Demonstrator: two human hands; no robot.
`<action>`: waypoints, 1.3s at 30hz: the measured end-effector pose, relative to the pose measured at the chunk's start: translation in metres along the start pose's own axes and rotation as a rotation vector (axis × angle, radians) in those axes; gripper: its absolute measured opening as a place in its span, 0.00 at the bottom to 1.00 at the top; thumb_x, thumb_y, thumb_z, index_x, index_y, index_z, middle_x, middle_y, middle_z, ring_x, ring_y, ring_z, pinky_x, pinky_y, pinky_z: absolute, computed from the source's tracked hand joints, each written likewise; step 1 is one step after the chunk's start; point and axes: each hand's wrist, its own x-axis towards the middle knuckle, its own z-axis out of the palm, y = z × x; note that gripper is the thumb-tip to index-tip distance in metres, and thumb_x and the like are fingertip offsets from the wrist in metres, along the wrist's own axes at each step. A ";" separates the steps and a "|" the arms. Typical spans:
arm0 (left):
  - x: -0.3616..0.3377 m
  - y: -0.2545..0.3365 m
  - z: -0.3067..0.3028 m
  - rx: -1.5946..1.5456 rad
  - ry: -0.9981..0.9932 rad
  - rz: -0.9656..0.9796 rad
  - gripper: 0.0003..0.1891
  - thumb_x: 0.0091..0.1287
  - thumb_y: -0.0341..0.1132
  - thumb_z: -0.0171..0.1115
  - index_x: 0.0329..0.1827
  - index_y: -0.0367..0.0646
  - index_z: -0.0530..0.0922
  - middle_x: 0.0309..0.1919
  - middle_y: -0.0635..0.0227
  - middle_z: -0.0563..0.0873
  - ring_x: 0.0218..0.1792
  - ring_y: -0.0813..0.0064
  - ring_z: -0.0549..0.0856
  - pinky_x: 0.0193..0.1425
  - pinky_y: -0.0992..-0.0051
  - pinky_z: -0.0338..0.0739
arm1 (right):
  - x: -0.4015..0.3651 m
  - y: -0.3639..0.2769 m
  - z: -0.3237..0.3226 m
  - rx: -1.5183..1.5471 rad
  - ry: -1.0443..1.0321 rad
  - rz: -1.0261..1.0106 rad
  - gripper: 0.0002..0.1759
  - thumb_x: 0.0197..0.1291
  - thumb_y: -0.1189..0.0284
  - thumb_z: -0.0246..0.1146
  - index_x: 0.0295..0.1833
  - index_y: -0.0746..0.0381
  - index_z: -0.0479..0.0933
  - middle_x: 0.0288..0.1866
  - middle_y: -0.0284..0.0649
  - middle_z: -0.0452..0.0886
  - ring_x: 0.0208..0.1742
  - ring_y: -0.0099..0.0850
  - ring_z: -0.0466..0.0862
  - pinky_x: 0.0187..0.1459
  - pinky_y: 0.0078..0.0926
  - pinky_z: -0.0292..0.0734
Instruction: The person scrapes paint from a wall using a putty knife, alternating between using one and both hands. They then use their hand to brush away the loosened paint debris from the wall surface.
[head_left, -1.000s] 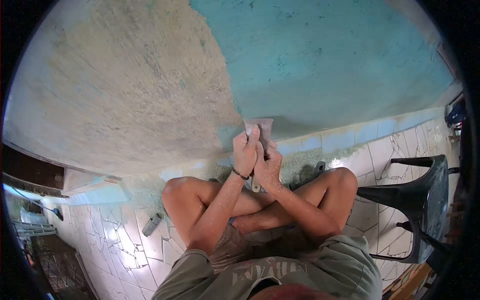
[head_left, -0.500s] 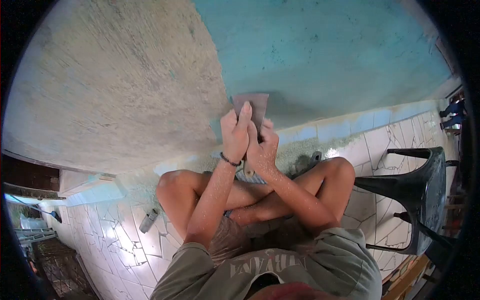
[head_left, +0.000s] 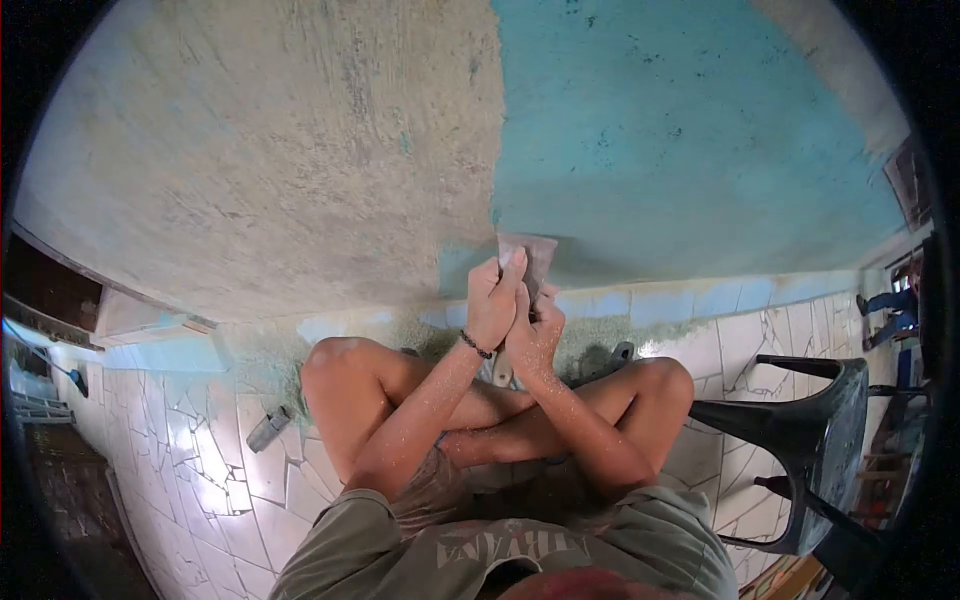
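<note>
Both my hands are wrapped round a flat scraper (head_left: 540,258) with a wide blade, its edge against the wall near the border between bare plaster and blue paint. My left hand (head_left: 493,310), with a dark bead bracelet at its wrist, has its thumb up on the blade. Beside it, touching, my right hand (head_left: 535,330) closes round the lower part of the scraper, so the handle is mostly hidden. Blue paint (head_left: 680,140) covers the right of the wall; rough beige plaster (head_left: 270,150) shows on the left. Pale dust speckles my forearms.
Paint scrapings (head_left: 270,365) lie along the wall's foot. A grey tool (head_left: 268,430) rests on the cracked-tile floor at the left, and a dark object (head_left: 622,354) sits by my right knee. A black chair (head_left: 810,425) lies on the right. Another person's legs (head_left: 888,312) show far right.
The view has tilted and shifted, so the wall fills more of it. Both hands and the scraper appear lower in view, still held together, with the blade nearer the painted edge.
</note>
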 end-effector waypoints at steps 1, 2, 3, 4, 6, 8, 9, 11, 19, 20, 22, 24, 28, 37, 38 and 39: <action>0.005 0.014 0.003 -0.002 -0.010 0.012 0.22 0.84 0.46 0.55 0.49 0.31 0.84 0.30 0.60 0.91 0.31 0.79 0.88 0.34 0.76 0.81 | 0.006 -0.013 0.002 -0.003 -0.001 -0.013 0.15 0.76 0.71 0.62 0.43 0.74 0.82 0.36 0.45 0.85 0.42 0.26 0.80 0.44 0.32 0.77; 0.007 0.027 0.005 -0.003 -0.022 0.019 0.22 0.84 0.45 0.54 0.49 0.30 0.84 0.29 0.60 0.91 0.31 0.79 0.88 0.34 0.76 0.81 | 0.010 -0.023 0.003 -0.008 0.001 -0.020 0.14 0.76 0.71 0.62 0.44 0.74 0.82 0.38 0.46 0.86 0.44 0.26 0.81 0.46 0.32 0.77; 0.006 0.040 0.005 0.024 -0.044 0.021 0.22 0.83 0.45 0.55 0.49 0.30 0.84 0.30 0.60 0.91 0.31 0.79 0.88 0.34 0.75 0.81 | 0.009 -0.029 0.002 -0.020 -0.019 -0.007 0.15 0.76 0.71 0.61 0.44 0.75 0.82 0.40 0.45 0.86 0.45 0.25 0.81 0.46 0.30 0.78; 0.006 0.054 0.005 0.051 -0.065 0.031 0.22 0.83 0.45 0.55 0.49 0.30 0.84 0.30 0.60 0.91 0.32 0.79 0.88 0.34 0.75 0.81 | 0.010 -0.036 0.002 -0.029 -0.040 0.000 0.15 0.77 0.71 0.60 0.45 0.75 0.83 0.42 0.44 0.87 0.45 0.24 0.81 0.46 0.29 0.78; 0.010 0.050 0.002 0.054 -0.070 0.042 0.22 0.83 0.45 0.55 0.48 0.30 0.84 0.30 0.60 0.91 0.31 0.79 0.88 0.33 0.75 0.80 | 0.013 -0.038 0.005 -0.065 -0.031 -0.064 0.16 0.78 0.70 0.59 0.46 0.75 0.83 0.42 0.42 0.87 0.45 0.22 0.80 0.45 0.28 0.79; 0.003 0.001 -0.010 0.006 -0.034 0.009 0.22 0.83 0.46 0.55 0.47 0.31 0.84 0.29 0.60 0.91 0.31 0.79 0.88 0.33 0.75 0.80 | 0.000 -0.012 0.008 -0.122 0.036 -0.171 0.16 0.78 0.70 0.60 0.45 0.75 0.82 0.38 0.40 0.86 0.43 0.21 0.79 0.44 0.27 0.78; 0.000 0.005 -0.006 0.005 0.000 0.000 0.22 0.83 0.46 0.55 0.46 0.31 0.84 0.29 0.60 0.91 0.30 0.78 0.88 0.32 0.74 0.81 | -0.001 -0.011 0.010 -0.124 0.048 -0.161 0.17 0.78 0.69 0.61 0.43 0.75 0.82 0.35 0.38 0.86 0.41 0.20 0.78 0.44 0.26 0.78; 0.003 0.010 -0.008 0.009 -0.027 0.003 0.22 0.83 0.46 0.55 0.45 0.31 0.84 0.30 0.60 0.91 0.29 0.78 0.88 0.32 0.74 0.81 | 0.001 -0.006 0.007 -0.040 0.004 -0.016 0.17 0.78 0.69 0.61 0.42 0.75 0.82 0.35 0.36 0.86 0.40 0.20 0.78 0.43 0.26 0.78; 0.001 0.011 0.001 -0.070 -0.022 -0.064 0.22 0.83 0.46 0.56 0.42 0.32 0.84 0.30 0.59 0.91 0.29 0.77 0.88 0.33 0.75 0.82 | 0.001 0.004 0.000 -0.049 -0.002 -0.045 0.16 0.80 0.72 0.59 0.41 0.75 0.82 0.35 0.33 0.86 0.38 0.17 0.78 0.38 0.23 0.76; 0.003 0.010 0.001 -0.074 -0.022 -0.051 0.22 0.83 0.46 0.56 0.42 0.32 0.84 0.30 0.59 0.91 0.29 0.77 0.88 0.33 0.75 0.82 | 0.003 0.006 0.001 -0.042 0.009 -0.065 0.16 0.80 0.72 0.59 0.41 0.75 0.82 0.34 0.33 0.86 0.38 0.17 0.78 0.38 0.23 0.76; 0.004 0.014 0.003 -0.092 -0.022 -0.043 0.22 0.83 0.46 0.56 0.43 0.32 0.84 0.30 0.58 0.91 0.30 0.76 0.89 0.33 0.75 0.82 | 0.005 -0.001 0.002 -0.042 0.032 -0.091 0.16 0.80 0.72 0.59 0.40 0.74 0.82 0.34 0.33 0.85 0.38 0.17 0.79 0.38 0.23 0.77; 0.004 0.016 0.004 -0.088 -0.022 -0.041 0.23 0.83 0.47 0.56 0.42 0.31 0.83 0.29 0.58 0.91 0.29 0.76 0.88 0.32 0.74 0.81 | 0.004 -0.010 -0.002 -0.058 -0.001 -0.041 0.16 0.79 0.72 0.60 0.39 0.74 0.82 0.33 0.33 0.85 0.37 0.18 0.80 0.38 0.23 0.77; -0.001 0.016 0.003 -0.036 -0.017 -0.047 0.23 0.83 0.46 0.56 0.40 0.31 0.82 0.28 0.59 0.91 0.29 0.76 0.88 0.32 0.74 0.81 | -0.001 -0.003 -0.002 -0.047 0.008 -0.024 0.16 0.79 0.72 0.60 0.39 0.74 0.82 0.31 0.33 0.85 0.36 0.17 0.79 0.37 0.23 0.77; 0.007 0.028 0.003 -0.039 -0.047 0.007 0.22 0.83 0.45 0.55 0.45 0.30 0.84 0.31 0.58 0.91 0.30 0.76 0.88 0.33 0.75 0.82 | 0.006 -0.026 0.005 0.018 0.000 -0.025 0.16 0.77 0.71 0.61 0.39 0.75 0.81 0.31 0.43 0.85 0.37 0.24 0.81 0.40 0.31 0.77; 0.005 0.023 0.001 -0.040 -0.044 0.001 0.22 0.83 0.45 0.55 0.45 0.30 0.84 0.30 0.59 0.91 0.29 0.77 0.88 0.33 0.75 0.82 | 0.004 -0.019 0.005 0.002 0.006 -0.023 0.16 0.77 0.72 0.61 0.39 0.75 0.81 0.32 0.41 0.86 0.37 0.23 0.80 0.41 0.29 0.77; 0.002 0.023 0.001 -0.041 -0.039 -0.003 0.22 0.83 0.44 0.55 0.44 0.30 0.84 0.30 0.59 0.91 0.29 0.77 0.88 0.33 0.75 0.82 | 0.002 -0.017 0.006 -0.014 0.010 -0.024 0.16 0.77 0.72 0.61 0.40 0.75 0.82 0.33 0.39 0.86 0.38 0.21 0.79 0.42 0.27 0.77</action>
